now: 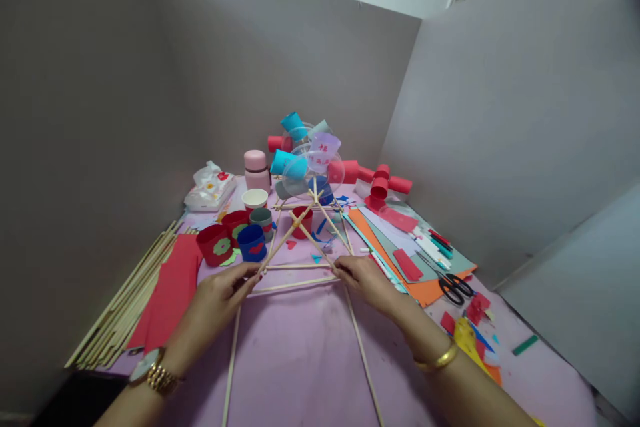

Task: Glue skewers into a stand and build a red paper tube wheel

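Note:
A frame of thin wooden sticks (295,288) stands in the middle, with crossed sticks meeting at peaks and long legs reaching toward me. My left hand (227,293) pinches its left corner, where a slanted stick meets the crossbars. At the opposite corner, my right hand (367,280) has its fingers closed round the joint. Behind the slanted sticks sits a small red paper ring (303,221). Beyond my left hand are a blue paper ring (251,243) with a red heart and a red paper ring (214,245) with a green flower.
Wooden sticks (125,293) and red paper (175,280) lie at left. A pink flask (257,172), a white cup (255,199) and blue and red paper tubes (289,163) stand behind. At right are coloured sheets, scissors (453,288) and a yellow glue gun (467,340). Grey partitions (300,60) enclose the table.

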Available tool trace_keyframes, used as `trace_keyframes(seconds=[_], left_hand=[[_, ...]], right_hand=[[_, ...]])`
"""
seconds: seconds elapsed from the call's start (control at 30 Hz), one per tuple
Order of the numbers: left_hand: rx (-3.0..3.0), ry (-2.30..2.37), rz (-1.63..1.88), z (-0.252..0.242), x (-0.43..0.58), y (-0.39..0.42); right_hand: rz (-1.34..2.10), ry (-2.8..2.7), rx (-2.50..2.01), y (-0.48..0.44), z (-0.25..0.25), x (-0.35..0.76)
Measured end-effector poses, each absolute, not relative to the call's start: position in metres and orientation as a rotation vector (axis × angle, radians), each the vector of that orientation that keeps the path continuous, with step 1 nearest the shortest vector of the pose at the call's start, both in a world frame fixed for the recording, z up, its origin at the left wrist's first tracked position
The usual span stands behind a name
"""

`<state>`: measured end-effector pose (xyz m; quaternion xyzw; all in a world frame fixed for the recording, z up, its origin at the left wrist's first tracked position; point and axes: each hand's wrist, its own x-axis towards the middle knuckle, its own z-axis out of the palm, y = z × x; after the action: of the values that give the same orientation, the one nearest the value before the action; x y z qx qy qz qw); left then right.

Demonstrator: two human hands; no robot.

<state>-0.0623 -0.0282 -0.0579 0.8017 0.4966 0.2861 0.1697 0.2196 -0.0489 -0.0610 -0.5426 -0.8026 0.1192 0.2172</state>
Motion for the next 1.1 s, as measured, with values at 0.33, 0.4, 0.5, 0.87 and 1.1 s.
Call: trace_keyframes(seconds=[0.33, 0.4, 0.5, 0.87, 1.1], left_hand=[[2.368, 1.419, 0.854, -0.077, -0.071, -0.031], [2.389, 1.423, 0.824, -0.08, -0.075, -0.031], [2.408, 1.457, 0.749, -0.081, -0.082, -0.032], [2.343, 1.531, 0.612, -0.081, -0.091, -0.038], [2.297, 1.527, 0.699, -0.099, -0.101, -0.028]], right_hand=[[0.308, -2.188, -1.486, -0.045, -0.078, 0.22], [0.317, -2.18, -1.479, -0.045, -0.08, 0.22], [0.332, -2.163, -1.485, -0.047, -0.083, 0.221], [0.28, -2.154, -1.674, -0.056, -0.091, 0.226], [0.278, -2.161, -1.694, -0.056, -0.091, 0.228]])
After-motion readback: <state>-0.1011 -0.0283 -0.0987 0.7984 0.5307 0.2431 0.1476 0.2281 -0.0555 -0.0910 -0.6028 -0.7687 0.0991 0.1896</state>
